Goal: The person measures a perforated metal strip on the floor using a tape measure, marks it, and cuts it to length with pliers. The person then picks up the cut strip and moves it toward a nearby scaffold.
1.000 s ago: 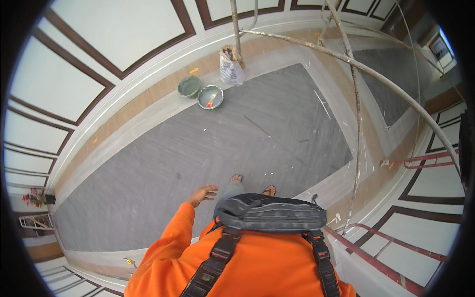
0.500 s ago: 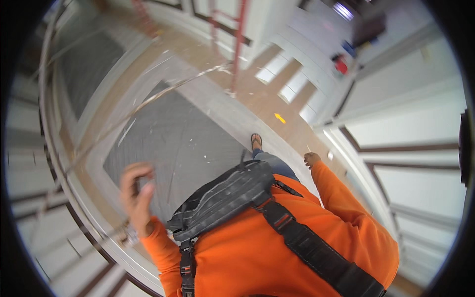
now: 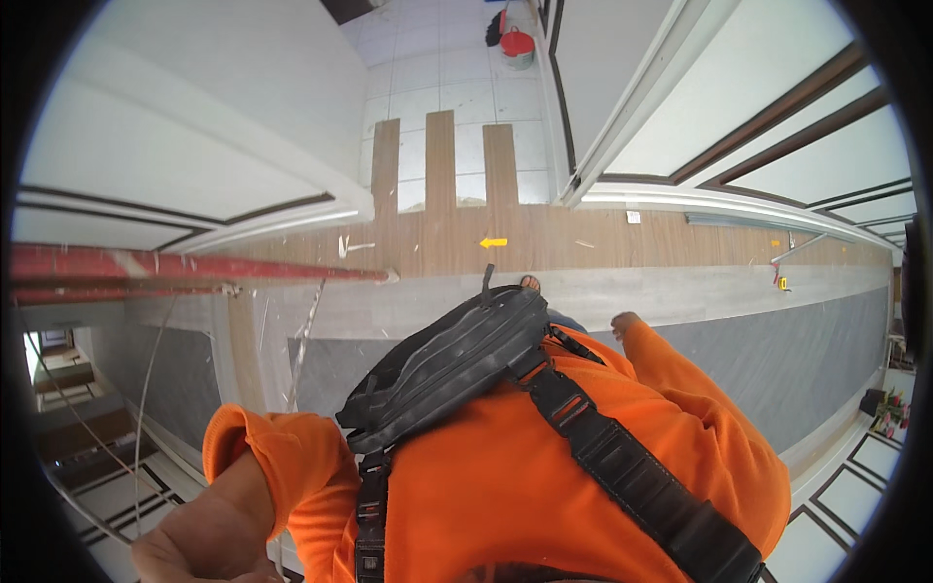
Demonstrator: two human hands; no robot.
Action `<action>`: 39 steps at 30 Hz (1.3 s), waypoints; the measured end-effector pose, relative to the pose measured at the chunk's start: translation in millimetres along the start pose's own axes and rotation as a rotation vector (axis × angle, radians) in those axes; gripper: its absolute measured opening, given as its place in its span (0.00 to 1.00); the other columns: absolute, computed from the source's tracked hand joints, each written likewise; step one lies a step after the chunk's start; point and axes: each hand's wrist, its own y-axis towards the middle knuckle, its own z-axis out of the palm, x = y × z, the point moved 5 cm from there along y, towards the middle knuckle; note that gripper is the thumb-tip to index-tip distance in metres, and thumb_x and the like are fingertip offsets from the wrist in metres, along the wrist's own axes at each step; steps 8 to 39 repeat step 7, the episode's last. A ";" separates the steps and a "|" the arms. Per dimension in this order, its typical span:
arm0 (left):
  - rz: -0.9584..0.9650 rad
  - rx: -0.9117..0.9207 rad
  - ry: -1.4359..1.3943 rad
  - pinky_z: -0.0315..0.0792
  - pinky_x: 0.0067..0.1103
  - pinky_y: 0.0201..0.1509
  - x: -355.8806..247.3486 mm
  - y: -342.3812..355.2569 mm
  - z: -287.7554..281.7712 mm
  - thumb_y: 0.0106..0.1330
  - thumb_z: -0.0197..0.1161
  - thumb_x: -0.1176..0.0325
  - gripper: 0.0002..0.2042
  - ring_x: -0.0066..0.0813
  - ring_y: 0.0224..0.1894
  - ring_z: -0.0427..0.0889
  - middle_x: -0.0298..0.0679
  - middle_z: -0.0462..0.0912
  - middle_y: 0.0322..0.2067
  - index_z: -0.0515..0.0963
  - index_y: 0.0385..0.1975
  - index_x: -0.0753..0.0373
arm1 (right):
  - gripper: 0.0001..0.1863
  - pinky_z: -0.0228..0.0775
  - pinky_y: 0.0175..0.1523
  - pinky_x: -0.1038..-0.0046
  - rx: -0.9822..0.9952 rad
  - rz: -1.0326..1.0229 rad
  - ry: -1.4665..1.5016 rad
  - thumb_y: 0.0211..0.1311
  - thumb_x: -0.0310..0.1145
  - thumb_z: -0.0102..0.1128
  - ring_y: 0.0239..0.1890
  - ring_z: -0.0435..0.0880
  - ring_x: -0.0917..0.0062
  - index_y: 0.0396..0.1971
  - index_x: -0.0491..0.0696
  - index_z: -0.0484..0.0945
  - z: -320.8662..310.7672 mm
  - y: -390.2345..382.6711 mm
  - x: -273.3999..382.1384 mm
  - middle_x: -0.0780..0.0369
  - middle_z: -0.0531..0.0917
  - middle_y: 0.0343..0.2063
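Note:
My left hand (image 3: 209,539) is raised close at the lower left, below its orange cuff. The lower edge cuts it off and its fingers are mostly hidden; nothing held shows. At my right side hangs my right hand (image 3: 624,324), small and low over the grey floor, with its fingers curled. Whatever it holds, if anything, is too small to make out. A black bag (image 3: 447,360) sits across my front, under a black shoulder strap (image 3: 622,457). One sandalled foot (image 3: 530,283) shows beyond the bag on pale planks.
Wood planks (image 3: 440,155) run through a doorway onto white tiles, where a red-lidded bucket (image 3: 517,47) stands. Red scaffold poles (image 3: 126,272) cross at left. A yellow arrow (image 3: 494,242) marks the floor. To the right lie a metal strip (image 3: 739,222) and a yellow tool (image 3: 783,284).
My view has turned toward the doorway, now straight ahead. My left hand has gone from beside the bag to the lower left edge. A thin white thing seen at my right hand no longer shows.

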 end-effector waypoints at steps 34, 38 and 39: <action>0.069 0.018 -0.239 0.67 0.23 0.27 196.9 29.9 -26.5 0.64 0.63 0.59 0.07 0.18 0.23 0.75 0.21 0.77 0.27 0.76 0.33 0.52 | 0.14 0.81 0.42 0.56 -0.397 0.057 0.446 0.61 0.40 0.66 0.39 0.90 0.62 0.45 0.53 0.88 -159.2 21.2 241.2 0.57 0.90 0.37; 0.069 0.018 -0.239 0.67 0.23 0.27 196.9 29.9 -26.5 0.64 0.63 0.59 0.07 0.18 0.23 0.75 0.21 0.77 0.27 0.76 0.33 0.52 | 0.14 0.81 0.42 0.56 -0.397 0.057 0.446 0.61 0.40 0.66 0.39 0.90 0.62 0.45 0.53 0.88 -159.2 21.2 241.2 0.57 0.90 0.37; 0.069 0.018 -0.239 0.67 0.23 0.27 196.9 29.9 -26.5 0.64 0.63 0.59 0.07 0.18 0.23 0.75 0.21 0.77 0.27 0.76 0.33 0.52 | 0.14 0.81 0.42 0.56 -0.397 0.057 0.446 0.61 0.40 0.66 0.39 0.90 0.62 0.45 0.53 0.88 -159.2 21.2 241.2 0.57 0.90 0.37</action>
